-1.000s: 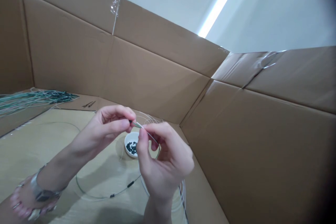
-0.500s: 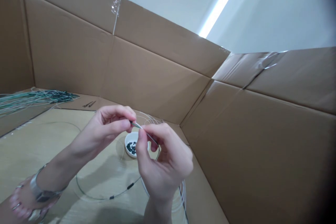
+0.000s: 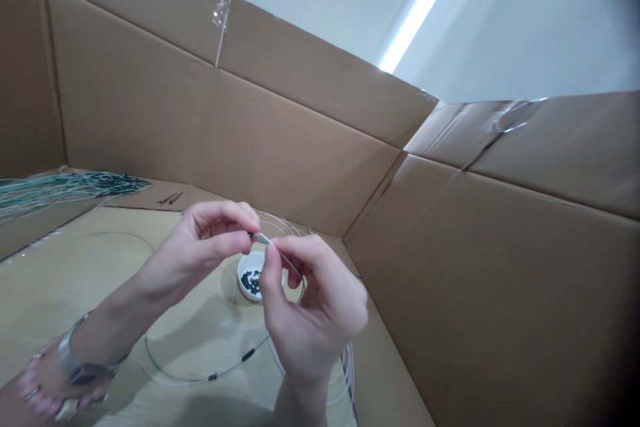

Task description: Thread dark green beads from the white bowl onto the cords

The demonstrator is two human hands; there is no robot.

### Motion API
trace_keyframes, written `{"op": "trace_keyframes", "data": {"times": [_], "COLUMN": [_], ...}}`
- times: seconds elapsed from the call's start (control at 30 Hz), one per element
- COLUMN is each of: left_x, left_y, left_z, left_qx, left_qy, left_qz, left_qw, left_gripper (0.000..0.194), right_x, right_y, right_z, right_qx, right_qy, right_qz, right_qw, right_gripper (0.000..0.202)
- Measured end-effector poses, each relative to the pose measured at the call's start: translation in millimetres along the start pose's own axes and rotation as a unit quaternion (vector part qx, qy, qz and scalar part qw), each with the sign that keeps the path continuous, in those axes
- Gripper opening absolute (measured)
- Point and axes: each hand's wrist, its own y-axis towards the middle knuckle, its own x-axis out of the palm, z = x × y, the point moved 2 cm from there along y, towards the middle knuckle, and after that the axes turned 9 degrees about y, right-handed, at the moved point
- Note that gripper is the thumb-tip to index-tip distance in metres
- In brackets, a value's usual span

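Note:
My left hand (image 3: 200, 240) is closed in a pinch on a small black piece (image 3: 251, 235) threaded on or fixed to thin wires. Between the two hands runs a short stretch of white and green wire (image 3: 264, 239). My right hand (image 3: 313, 303) pinches that wire between thumb and forefinger, close to the left fingertips. From the right hand the wire loops down over the table, carrying two dark sleeves, one larger (image 3: 249, 354) and one smaller (image 3: 213, 377). Behind the hands stands a white bowl (image 3: 244, 263) with many small black pieces, partly covered by my right hand.
A bundle of green and white wires (image 3: 75, 187) lies at the far left. Small tweezer-like tools (image 3: 173, 199) rest near the back wall. Coiled white wire (image 3: 350, 373) lies by the right table edge. Tall cardboard walls (image 3: 300, 140) enclose the table (image 3: 50, 293).
Both hands stay almost in place. The black piece in the left fingertips has shifted very slightly; otherwise the scene looks the same.

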Motion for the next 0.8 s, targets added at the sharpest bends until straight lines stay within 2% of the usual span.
{"op": "trace_keyframes", "data": {"times": [0.3, 0.5, 0.63, 0.8], "left_x": [-6.3, -3.4, -3.8, -7.7], "left_y": [-0.3, -2.0, -1.6, -0.4], "left_z": [-2.3, -4.3, -5.0, -4.4], "left_qx": [0.02, 0.026, 0.04, 0.065], "left_qy": [0.055, 0.083, 0.075, 0.084], "left_qz": [0.044, 0.022, 0.028, 0.042], "left_qw": [0.997, 0.996, 0.996, 0.993], "left_gripper": [0.009, 0.005, 0.004, 0.007], "right_x": [1.7, 2.3, 1.4, 0.4], "right_y": [2.1, 1.1, 0.1, 2.7], "right_z": [-0.3, 0.0, 1.3, -2.2], "right_qx": [-0.028, -0.009, 0.012, -0.004], "right_qy": [0.011, 0.029, 0.038, 0.011], "right_qz": [-0.01, -0.006, -0.011, -0.007], "right_qw": [1.0, 1.0, 0.999, 1.0], "right_gripper": [0.015, 0.014, 0.015, 0.014]}}
